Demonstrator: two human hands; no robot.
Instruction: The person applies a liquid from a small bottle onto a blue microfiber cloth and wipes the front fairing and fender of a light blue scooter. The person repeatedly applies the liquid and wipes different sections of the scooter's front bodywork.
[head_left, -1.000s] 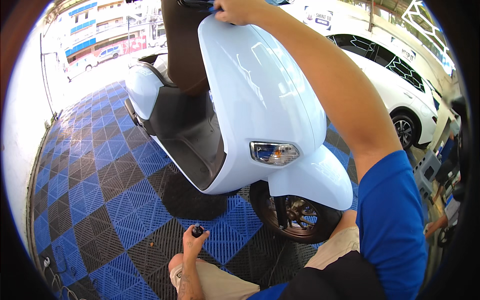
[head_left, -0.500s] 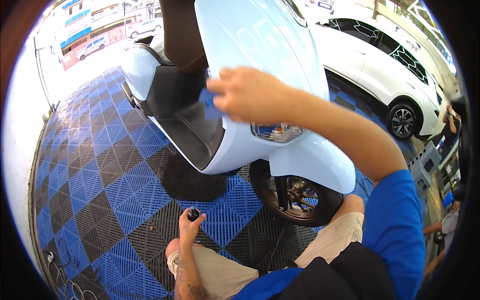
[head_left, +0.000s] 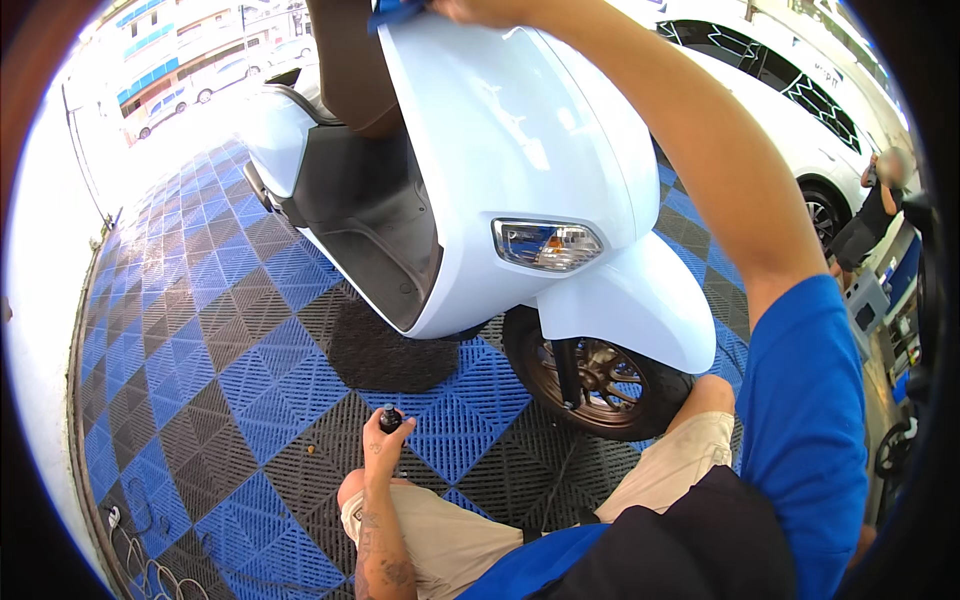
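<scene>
A light blue scooter (head_left: pixel 520 120) stands in front of me, its front wheel (head_left: pixel 600 385) turned toward my right knee. At the top edge of the view, my right hand (head_left: pixel 490 8) is closed on a blue cloth (head_left: pixel 397 13) at the upper edge of the scooter's front panel. The frame's edge cuts off part of this hand. Low down, near my left knee, my left hand (head_left: pixel 382 448) is wrapped round a small dark bottle (head_left: pixel 390 418) held upright. Below the panel, the clear signal lamp (head_left: pixel 548 245) is in full view.
Blue and black grid tiles (head_left: pixel 275 375) cover the floor, with a dark octagonal mat (head_left: pixel 390 350) under the scooter. A white car (head_left: pixel 800 140) is parked behind at right, where another person (head_left: pixel 875 210) stands. Cables (head_left: pixel 140 560) lie by the left wall.
My right hand has moved up with the blue cloth, from beside the signal lamp to the panel's top edge. My left hand still holds the bottle in nearly the same place.
</scene>
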